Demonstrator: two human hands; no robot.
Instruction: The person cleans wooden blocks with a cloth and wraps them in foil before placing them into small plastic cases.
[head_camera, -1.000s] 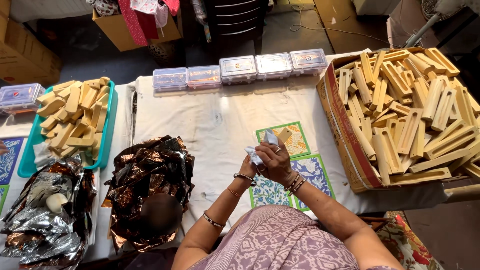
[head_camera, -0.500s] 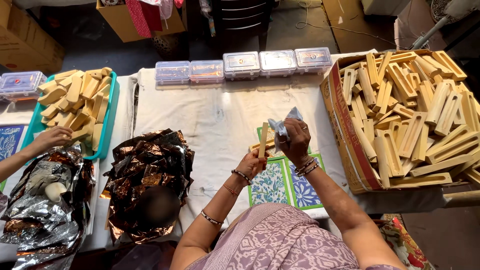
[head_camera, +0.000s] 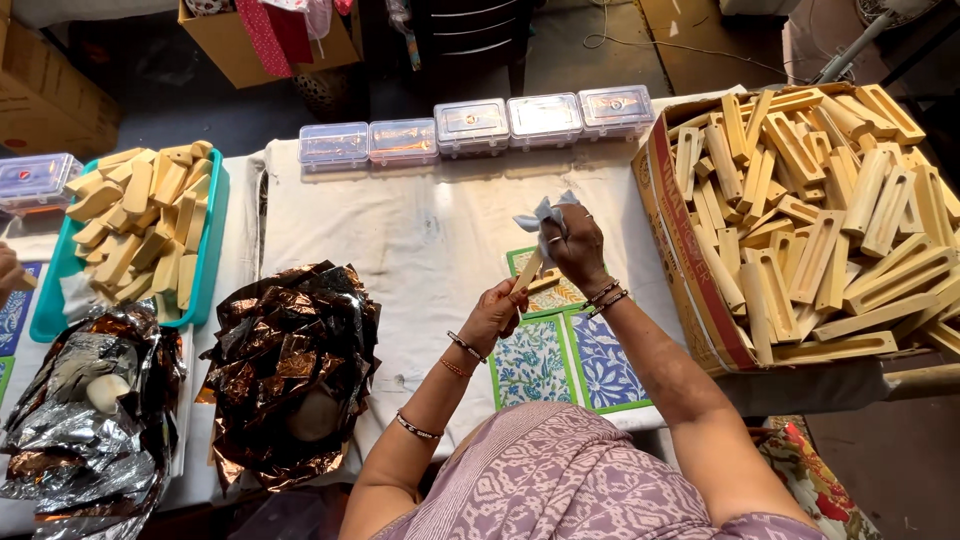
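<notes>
My left hand (head_camera: 497, 309) grips the lower end of a pale wooden stick piece (head_camera: 527, 272), held upright and tilted over the table. My right hand (head_camera: 572, 243) is closed on a crumpled grey-white cloth (head_camera: 542, 215) pressed against the upper end of that piece. Both hands hover above patterned floral tiles (head_camera: 570, 355) lying on the white tablecloth (head_camera: 420, 235). Another small wooden piece (head_camera: 545, 282) lies on the tile just under the hands.
A cardboard box (head_camera: 690, 250) full of wooden pieces stands at the right. A teal tray (head_camera: 211, 250) of similar pieces sits at the left, with another person's hand (head_camera: 10, 272) at its edge. Crumpled brown foil (head_camera: 290, 350), silver foil (head_camera: 85, 420), and clear plastic boxes (head_camera: 470, 125) lie around.
My hands have lifted and moved right from the tiles; the wooden piece now stands more upright with the cloth at its top. The other person's hand has drawn back to the left edge.
</notes>
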